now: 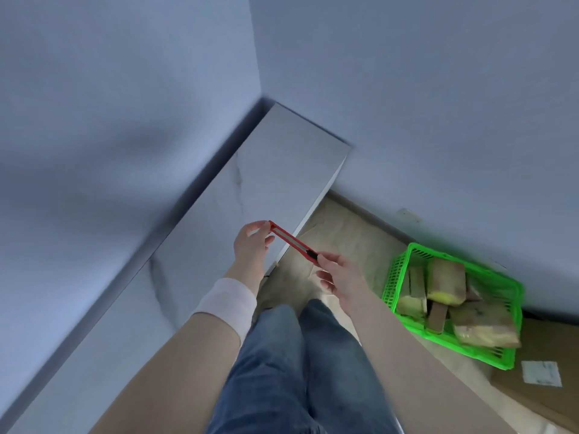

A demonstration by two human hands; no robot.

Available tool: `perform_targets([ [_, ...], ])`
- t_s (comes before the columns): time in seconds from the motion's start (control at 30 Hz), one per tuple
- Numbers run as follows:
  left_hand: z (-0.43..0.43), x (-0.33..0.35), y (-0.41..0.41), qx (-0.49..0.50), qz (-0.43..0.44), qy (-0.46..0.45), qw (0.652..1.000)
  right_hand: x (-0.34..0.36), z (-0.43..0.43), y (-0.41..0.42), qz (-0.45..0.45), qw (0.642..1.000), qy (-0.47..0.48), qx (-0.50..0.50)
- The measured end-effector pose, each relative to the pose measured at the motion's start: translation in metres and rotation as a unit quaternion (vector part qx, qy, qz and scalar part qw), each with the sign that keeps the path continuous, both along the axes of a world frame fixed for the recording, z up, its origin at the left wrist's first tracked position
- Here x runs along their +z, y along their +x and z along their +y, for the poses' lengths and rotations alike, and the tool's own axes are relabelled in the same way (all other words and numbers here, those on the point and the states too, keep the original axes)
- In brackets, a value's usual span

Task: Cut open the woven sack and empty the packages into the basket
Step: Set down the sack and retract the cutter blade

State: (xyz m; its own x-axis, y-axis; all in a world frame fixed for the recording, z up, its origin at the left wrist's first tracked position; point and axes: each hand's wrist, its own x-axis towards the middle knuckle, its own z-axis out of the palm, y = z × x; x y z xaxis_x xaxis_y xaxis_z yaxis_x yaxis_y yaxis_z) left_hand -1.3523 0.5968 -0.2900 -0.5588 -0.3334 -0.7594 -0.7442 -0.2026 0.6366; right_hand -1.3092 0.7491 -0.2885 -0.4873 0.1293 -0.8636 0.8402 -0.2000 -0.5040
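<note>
A red utility knife is held between both hands in the middle of the view. My left hand pinches its far end and my right hand grips the end with the black slider. A bright green plastic basket stands on the floor at the right, against the wall, and holds several brown and yellowish packages. No woven sack is in view.
A white marble-look counter runs along the left wall up to the corner, just beyond my hands. My legs in blue jeans stand on the beige floor. A flat cardboard box with a white label lies at the lower right.
</note>
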Motion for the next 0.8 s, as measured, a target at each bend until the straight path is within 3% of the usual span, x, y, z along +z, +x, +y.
perform_targets([
  [0.17,-0.01,-0.048,-0.049,-0.012,-0.011,-0.042,0.999,-0.04,-0.005,-0.055,-0.007,0.996,0.033,0.081],
  [0.3,-0.024,-0.132,-0.105,-0.023,0.013,-0.076,0.997,-0.121,-0.016,-0.11,0.012,0.995,0.049,0.091],
  [0.5,-0.04,-0.233,-0.141,-0.103,0.046,-0.186,0.976,-0.211,-0.037,-0.142,-0.006,0.996,0.083,0.011],
  [0.67,-0.035,-0.252,-0.144,-0.162,0.067,-0.268,0.947,-0.231,-0.039,-0.143,-0.022,0.992,0.118,-0.037],
  [0.8,-0.031,-0.258,-0.143,-0.155,0.059,-0.309,0.937,-0.235,-0.039,-0.147,-0.034,0.989,0.135,-0.046],
])
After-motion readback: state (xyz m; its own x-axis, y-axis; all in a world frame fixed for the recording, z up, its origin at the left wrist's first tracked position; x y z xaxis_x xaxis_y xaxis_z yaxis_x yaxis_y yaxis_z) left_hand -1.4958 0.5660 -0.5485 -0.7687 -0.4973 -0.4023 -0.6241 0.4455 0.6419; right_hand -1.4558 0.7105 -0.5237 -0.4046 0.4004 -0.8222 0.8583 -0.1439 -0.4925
